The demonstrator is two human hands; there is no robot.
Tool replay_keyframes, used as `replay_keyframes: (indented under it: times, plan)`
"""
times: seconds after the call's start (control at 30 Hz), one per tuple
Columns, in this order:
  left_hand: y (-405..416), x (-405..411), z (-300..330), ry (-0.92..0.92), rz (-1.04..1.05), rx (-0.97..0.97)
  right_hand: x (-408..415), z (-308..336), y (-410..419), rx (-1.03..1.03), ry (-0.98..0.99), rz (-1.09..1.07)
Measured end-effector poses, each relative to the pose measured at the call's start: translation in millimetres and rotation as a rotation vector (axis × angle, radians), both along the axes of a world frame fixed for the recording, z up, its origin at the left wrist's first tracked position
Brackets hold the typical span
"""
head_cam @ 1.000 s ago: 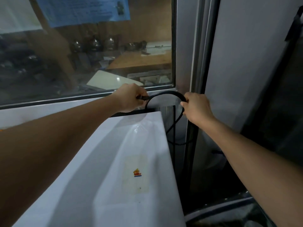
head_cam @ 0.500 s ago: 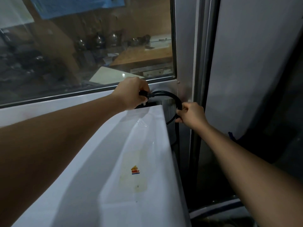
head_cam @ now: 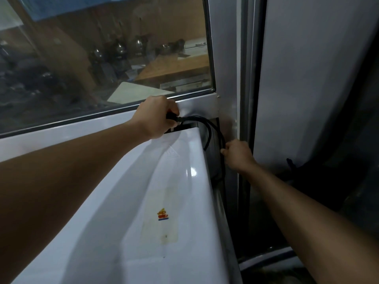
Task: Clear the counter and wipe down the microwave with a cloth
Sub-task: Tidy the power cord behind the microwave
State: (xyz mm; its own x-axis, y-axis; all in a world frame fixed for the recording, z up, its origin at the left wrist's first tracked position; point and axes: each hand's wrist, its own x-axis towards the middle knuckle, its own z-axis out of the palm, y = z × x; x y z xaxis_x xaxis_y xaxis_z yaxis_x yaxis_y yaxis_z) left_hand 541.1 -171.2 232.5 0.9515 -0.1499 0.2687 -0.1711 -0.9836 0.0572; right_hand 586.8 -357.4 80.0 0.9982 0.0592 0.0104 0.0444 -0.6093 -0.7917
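Note:
The white microwave (head_cam: 131,212) fills the lower middle, seen from above, with a small coloured sticker (head_cam: 162,214) on its top. A black power cord (head_cam: 207,125) loops over its far right corner. My left hand (head_cam: 156,116) grips the cord's plug end behind the microwave's back edge. My right hand (head_cam: 238,154) grips the cord lower down, in the narrow gap at the microwave's right side. No cloth is in view.
A window (head_cam: 102,58) with a grey frame stands directly behind the microwave. A metal post (head_cam: 244,78) and a pale panel (head_cam: 307,78) close in the right side. Dark space lies at the far right.
My right hand has slid down along the cord into the gap beside the microwave, and the cord loop has flattened. My left hand has stayed at the back edge with the plug end.

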Motion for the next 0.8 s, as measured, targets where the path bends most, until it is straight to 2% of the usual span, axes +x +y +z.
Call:
replay_keyframes:
  times: [0.13, 0.3, 0.6, 0.8]
  plan:
    - [2, 0, 1, -0.029, -0.009, -0.002, 10, -1, 11, 0.141, 0.083, -0.062]
    - [10, 1, 5, -0.065, -0.003, 0.001, 17, -6, 27, 0.316, 0.179, -0.025]
    - [16, 2, -8, -0.092, -0.006, -0.021, 11, -31, 30, 0.129, 0.178, 0.114]
    - [19, 0, -9, -0.103, -0.008, -0.007, 9, -28, 21, 0.233, 0.253, 0.179]
